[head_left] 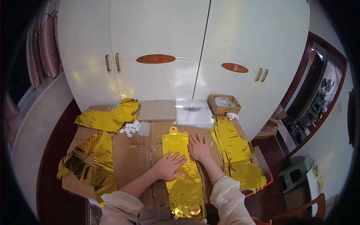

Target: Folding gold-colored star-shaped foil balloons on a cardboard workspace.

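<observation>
While left fingers [174,156], right fingers [194,139] splay empty, gold foil [183,187] gleams, flat, wrinkled.

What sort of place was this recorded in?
Probably a room in a home, serving as a makeshift work spot: a tall white wardrobe stands behind, a curtain hangs at the left, and gold foil pieces lie on a surface covered with cardboard.
</observation>
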Demonstrator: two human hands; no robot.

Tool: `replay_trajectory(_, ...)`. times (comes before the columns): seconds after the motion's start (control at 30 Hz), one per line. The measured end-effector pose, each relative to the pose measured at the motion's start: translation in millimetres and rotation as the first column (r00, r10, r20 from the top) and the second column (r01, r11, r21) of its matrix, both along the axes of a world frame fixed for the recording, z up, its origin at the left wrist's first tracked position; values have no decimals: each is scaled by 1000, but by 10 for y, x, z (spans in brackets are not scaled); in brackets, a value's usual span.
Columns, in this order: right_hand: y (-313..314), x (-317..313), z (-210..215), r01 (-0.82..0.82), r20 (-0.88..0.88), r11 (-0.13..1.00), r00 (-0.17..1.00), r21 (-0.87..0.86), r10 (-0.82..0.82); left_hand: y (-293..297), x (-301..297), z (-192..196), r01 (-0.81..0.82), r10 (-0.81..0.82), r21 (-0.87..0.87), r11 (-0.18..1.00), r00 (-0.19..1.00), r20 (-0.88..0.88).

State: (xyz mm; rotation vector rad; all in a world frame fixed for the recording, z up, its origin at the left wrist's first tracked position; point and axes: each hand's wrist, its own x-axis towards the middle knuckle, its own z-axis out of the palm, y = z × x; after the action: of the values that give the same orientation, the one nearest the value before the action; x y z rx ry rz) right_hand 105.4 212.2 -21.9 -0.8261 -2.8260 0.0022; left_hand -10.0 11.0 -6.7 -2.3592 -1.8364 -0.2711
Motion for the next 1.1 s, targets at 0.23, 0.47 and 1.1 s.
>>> replay_trajectory(0.23, 239, -137, 51, 94, 76, 988, 993, -122, -85, -5, -7, -11, -11, 11, -5, 1000, 1000, -10)
replay_trajectory(0.47, 419, -262, -8, 145, 2, 980, 989, -136, -146, -4, -3, -15, -13, 13, -35, 999, 1000, -25)
replay_trajectory(1.1, 290, 229, 193, 6, 9, 946, 1000, -325, -4, 2, -2, -42, -12, 12, 15, 1000, 1000, -25)
